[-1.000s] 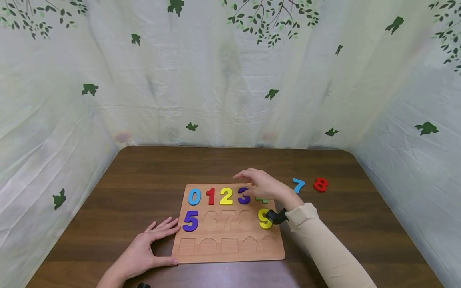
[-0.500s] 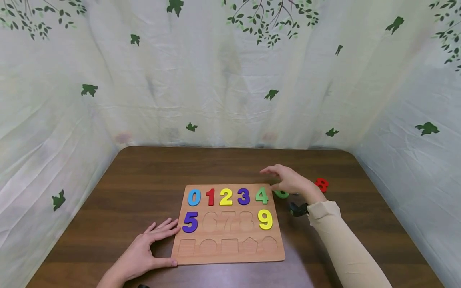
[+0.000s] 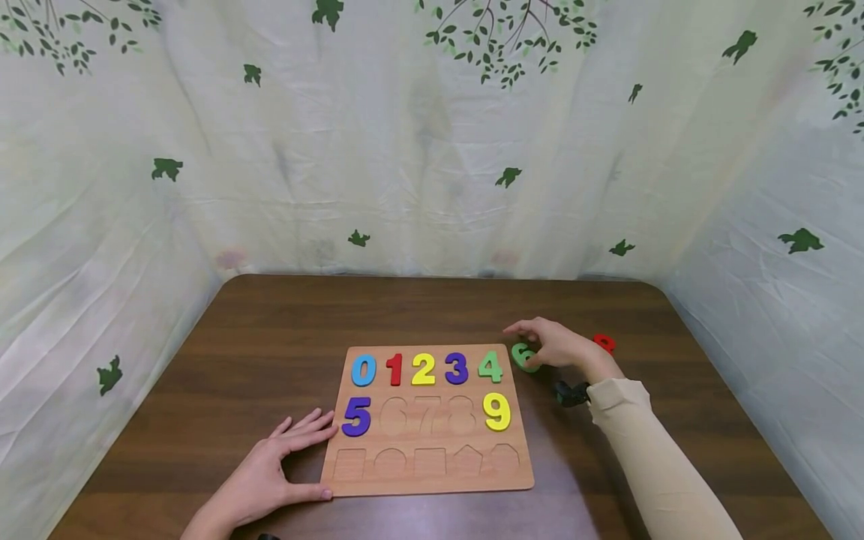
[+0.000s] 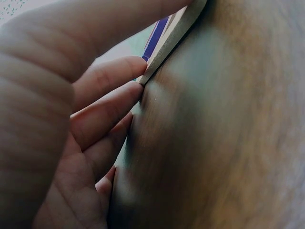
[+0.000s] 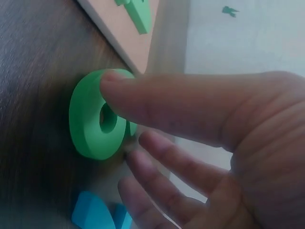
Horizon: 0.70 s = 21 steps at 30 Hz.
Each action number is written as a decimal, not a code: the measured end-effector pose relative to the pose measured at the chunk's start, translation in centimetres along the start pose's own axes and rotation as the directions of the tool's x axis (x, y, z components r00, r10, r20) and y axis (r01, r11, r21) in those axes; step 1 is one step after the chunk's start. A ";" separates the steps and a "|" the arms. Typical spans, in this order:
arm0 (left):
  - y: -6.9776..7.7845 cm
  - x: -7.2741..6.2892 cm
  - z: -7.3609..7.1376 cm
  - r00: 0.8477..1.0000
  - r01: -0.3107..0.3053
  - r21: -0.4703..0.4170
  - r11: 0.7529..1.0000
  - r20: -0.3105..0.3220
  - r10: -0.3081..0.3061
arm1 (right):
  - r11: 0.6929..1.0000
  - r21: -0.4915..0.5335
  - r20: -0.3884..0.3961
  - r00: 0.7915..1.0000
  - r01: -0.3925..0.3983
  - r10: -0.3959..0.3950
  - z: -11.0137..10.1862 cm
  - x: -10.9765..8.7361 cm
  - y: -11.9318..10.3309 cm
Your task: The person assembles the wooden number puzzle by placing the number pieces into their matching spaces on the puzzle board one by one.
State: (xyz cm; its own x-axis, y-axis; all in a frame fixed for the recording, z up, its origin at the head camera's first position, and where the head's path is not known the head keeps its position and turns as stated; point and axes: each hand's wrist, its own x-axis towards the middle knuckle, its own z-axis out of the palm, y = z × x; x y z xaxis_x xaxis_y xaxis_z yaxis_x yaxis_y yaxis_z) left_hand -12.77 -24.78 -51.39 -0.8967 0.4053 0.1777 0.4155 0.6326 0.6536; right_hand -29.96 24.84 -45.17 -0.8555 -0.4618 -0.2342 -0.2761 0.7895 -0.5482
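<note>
Shifted rightward off the board (image 3: 432, 484), the right hand (image 3: 560, 346) was loosely spread, thumb (image 5: 162, 100) at the green six (image 5: 89, 136) beside the board, whose left edge was touched by the spread left hand (image 3: 266, 472); pinching by both sides seemed best.

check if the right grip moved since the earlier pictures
Yes, the right grip has moved rightward in the head view, from over the puzzle board to the green 6.

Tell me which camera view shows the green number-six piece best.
The right wrist view: the green number-six piece looks largest, its hole and thick edge visible, though the right hand covers part. Head shows it small, partly behind that hand; left wrist lacks it.
</note>
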 end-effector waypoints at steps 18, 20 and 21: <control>0.3 0.1 -0.2 1.000 0.007 0.003 1.000 0.004 -0.007 | 1.000 0.030 0.071 0.997 -0.008 0.006 -0.4 -0.5 0.2; 0.3 0.0 -0.2 1.000 0.012 0.005 1.000 0.007 -0.012 | 0.999 0.032 0.074 0.997 -0.005 0.002 -0.3 -0.5 0.2; 0.3 0.0 -0.2 1.000 0.016 0.005 1.000 0.008 -0.016 | 1.000 0.030 0.073 0.997 -0.006 0.004 -0.3 -0.5 0.2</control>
State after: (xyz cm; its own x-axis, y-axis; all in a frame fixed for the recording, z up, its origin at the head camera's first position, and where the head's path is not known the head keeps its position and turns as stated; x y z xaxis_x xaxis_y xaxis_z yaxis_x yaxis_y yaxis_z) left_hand -12.70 -24.71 -51.07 -0.9019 0.4006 0.1614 0.4020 0.6420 0.6528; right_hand -29.71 25.38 -44.95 -0.8222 -0.4871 -0.2944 -0.2576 0.7797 -0.5706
